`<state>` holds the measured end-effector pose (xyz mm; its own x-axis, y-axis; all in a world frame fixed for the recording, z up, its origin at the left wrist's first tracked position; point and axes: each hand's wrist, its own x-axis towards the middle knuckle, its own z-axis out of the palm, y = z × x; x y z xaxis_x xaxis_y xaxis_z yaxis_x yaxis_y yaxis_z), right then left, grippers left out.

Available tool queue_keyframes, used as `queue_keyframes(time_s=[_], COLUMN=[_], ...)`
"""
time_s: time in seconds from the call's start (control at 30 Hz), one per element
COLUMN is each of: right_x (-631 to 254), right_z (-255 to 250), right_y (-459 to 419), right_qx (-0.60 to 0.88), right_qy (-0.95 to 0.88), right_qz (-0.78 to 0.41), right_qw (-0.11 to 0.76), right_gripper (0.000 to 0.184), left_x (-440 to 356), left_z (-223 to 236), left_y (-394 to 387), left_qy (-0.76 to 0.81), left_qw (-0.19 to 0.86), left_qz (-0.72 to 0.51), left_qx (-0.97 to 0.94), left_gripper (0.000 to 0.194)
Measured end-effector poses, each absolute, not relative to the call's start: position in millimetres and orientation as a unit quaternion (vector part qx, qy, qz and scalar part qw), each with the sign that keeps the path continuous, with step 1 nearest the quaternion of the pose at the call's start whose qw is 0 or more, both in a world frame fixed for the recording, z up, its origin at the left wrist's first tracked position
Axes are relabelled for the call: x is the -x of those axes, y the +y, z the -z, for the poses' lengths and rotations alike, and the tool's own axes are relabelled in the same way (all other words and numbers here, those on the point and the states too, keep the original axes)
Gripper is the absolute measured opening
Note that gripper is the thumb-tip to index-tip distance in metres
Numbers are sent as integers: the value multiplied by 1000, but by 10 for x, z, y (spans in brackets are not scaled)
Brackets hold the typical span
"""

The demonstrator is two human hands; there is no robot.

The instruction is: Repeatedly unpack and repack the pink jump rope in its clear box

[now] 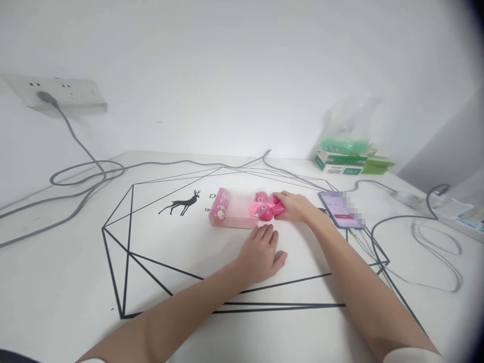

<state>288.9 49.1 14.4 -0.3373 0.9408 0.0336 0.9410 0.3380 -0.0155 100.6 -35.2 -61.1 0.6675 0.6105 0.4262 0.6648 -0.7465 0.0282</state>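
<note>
Pink transparent box (240, 220): flat on table (189, 242). Bright-pink pieces (266, 214): at box's right end, grasped by right hand (293, 205). Left hand (260, 256): palm down, unclenched, near box. Phone (336, 205): beyond right wrist.

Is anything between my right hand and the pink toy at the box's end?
Nothing visible is: your right hand is right at the pink toy. The pink box lies to the left, and your left hand is nearer you.
</note>
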Motion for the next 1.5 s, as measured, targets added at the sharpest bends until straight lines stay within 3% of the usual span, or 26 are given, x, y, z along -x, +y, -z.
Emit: queue_keyframes(time_s=[0.3,0.5,0.73,0.93,1.07,1.17,1.27,1.5], right_x=[-3175,-3296,-3308,-3276,-3258,-3227,-3172,-3053], right_z=[-170,-385,-674,-752,-733,-704,-669,-485], right_y=[498,437,273,212,227,260,291,412], right_qx=[552,566,571,547,541,539,531,548], right_qy=[-828,-813,-796,-794,-783,-778,-782,-777], right_qz=[-24,-44,-40,-89,-100,-107,-98,-45], right_qw=[94,134,195,252,291,306,311,306], right_gripper=[63,55,65,62,64,63,63,72], left_x=[-999,-994,-989,-958,-884,-845,-865,-908], left_z=[567,545,503,273,-44,-263,-320,-121], left_y=[-371,-376,-366,-466,-430,-256,8,342], left_qy=[-352,-354,-345,-314,-295,-371,-414,-450], left_qw=[55,39,22,-90,-225,-301,-307,-197], left_qz=[211,206,196,259,419,502,519,444], left_qx=[910,912,918,909,828,721,682,750], left_gripper=[52,50,50,47,33,32,36,67])
